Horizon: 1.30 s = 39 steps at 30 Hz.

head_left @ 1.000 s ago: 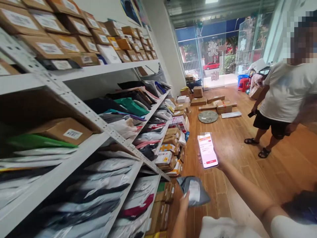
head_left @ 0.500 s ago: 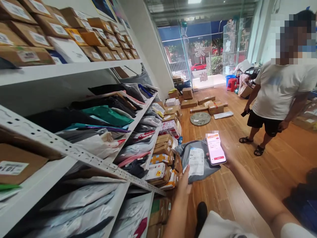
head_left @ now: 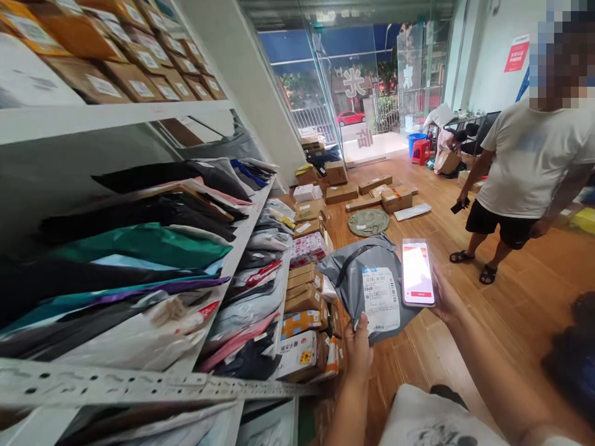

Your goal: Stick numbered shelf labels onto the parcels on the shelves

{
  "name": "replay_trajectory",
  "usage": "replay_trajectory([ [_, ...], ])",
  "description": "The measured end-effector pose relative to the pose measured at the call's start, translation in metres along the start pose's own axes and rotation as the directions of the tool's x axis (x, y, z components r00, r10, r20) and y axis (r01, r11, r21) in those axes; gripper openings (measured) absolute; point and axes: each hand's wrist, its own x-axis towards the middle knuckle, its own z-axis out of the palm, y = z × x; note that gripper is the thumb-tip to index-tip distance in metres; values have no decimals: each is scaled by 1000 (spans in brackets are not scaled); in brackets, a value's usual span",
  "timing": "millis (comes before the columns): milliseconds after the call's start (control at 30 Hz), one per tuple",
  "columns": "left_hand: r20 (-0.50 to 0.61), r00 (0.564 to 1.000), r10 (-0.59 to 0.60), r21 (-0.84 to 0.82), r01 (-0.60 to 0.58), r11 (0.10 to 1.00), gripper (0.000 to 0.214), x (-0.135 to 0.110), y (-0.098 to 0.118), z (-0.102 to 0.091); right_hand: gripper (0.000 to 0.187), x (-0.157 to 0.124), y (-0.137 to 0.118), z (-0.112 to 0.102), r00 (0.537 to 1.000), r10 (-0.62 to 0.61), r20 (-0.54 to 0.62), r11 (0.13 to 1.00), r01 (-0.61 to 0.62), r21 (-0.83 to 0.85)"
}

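A grey plastic mailer bag [head_left: 346, 266] with a white shipping label [head_left: 380, 299] facing up is gripped at its near edge by my left hand [head_left: 360, 345], thumb on top. My right hand [head_left: 444, 296] is closed around a smartphone [head_left: 418, 272] with a bright, lit screen. The phone stands upright just right of the label, overlapping the bag's right side. Whether the right fingers also touch the bag cannot be seen.
White metal shelves [head_left: 251, 217] full of mailer bags and boxes line my left. Cartons [head_left: 304, 288] stand along their foot, and more parcels [head_left: 397, 198] lie on the wooden floor. A person [head_left: 525, 167] holding a dark phone stands at right; another crouches near the glass doors.
My view has turned and moved closer to the shelves. The bag has tilted up, so its label faces me more squarely. The phone has shifted slightly right, clear of the label.
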Motion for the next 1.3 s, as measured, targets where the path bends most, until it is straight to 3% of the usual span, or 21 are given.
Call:
replay_trajectory([
  [200, -5, 1000, 19, 10, -19, 1000, 62, 16, 8, 17, 53, 6, -18, 6, 998, 4, 63, 1000, -3, -13],
  [367, -53, 998, 42, 12, -42, 999, 58, 29, 7, 27, 49, 32, -43, 19, 998, -17, 68, 1000, 17, -3],
  [467, -79, 995, 67, 33, -64, 997, 51, 34, 7, 17, 48, 43, -59, 30, 993, -69, 91, 998, 67, 21],
  [567, -128, 982, 138, 167, -116, 979, 35, 38, 11, -7, 51, 46, -65, 41, 981, -121, 149, 992, 115, 45],
  [667, -116, 962, 247, 287, -206, 936, 38, 42, 12, -30, 51, 47, -64, 48, 975, -123, 184, 991, 110, 78],
  [767, -98, 947, 307, 308, -265, 914, 34, 41, 9, -35, 48, 46, -59, 50, 976, -100, 193, 992, 83, 94],
  [867, -113, 961, 251, 220, -222, 950, 29, 34, 5, -24, 45, 36, -50, 46, 974, -48, 220, 995, 28, 91],
  [1000, -163, 971, 173, 89, -160, 983, 39, 18, 5, -6, 49, 13, -31, 33, 959, 77, 274, 994, -95, 53],
  [1300, -203, 969, 140, 33, -136, 990, 59, -8, 6, 8, 76, -17, -22, 18, 951, 68, 300, 997, -51, -62],
])
